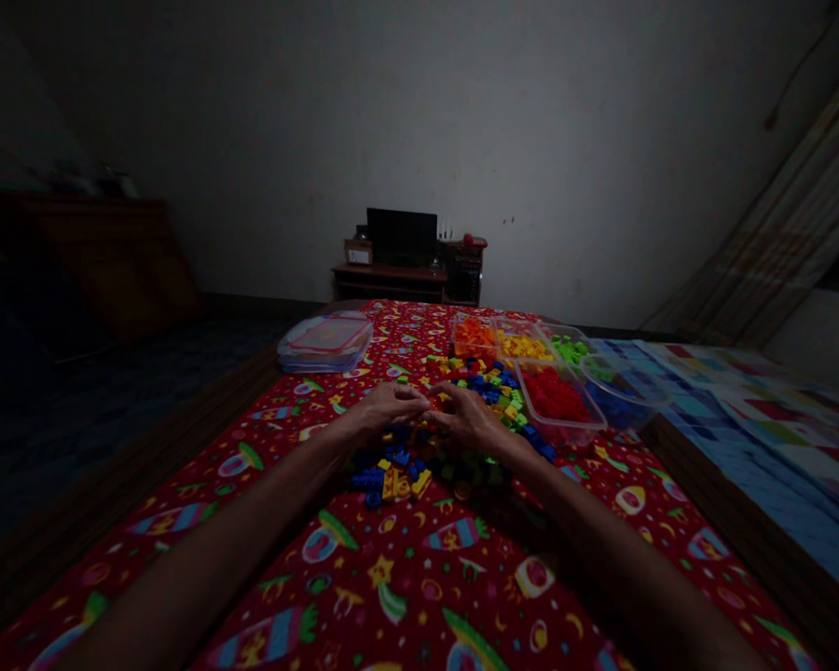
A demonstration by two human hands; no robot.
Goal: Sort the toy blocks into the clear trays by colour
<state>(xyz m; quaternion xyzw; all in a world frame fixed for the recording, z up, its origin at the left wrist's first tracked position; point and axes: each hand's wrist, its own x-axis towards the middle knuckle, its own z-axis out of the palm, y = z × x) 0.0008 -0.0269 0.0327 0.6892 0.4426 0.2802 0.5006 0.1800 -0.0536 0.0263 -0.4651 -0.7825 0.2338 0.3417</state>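
My left hand (386, 406) and my right hand (466, 416) meet fingertip to fingertip over a pile of small coloured building bricks (419, 457) on a red patterned cloth (364, 568). The fingers of both hands are curled together in a pinch around something small between them, which is too dark to name. Blue and yellow bricks lie just below my hands. More mixed bricks (486, 380) lie beyond them.
Clear tubs hold sorted bricks: orange (473, 336), yellow (524, 346), green (570, 349), red (557, 395) and a blue one (622, 396). A stack of lids (325, 341) lies at the far left. A low desk with a dark screen (401, 237) stands by the wall.
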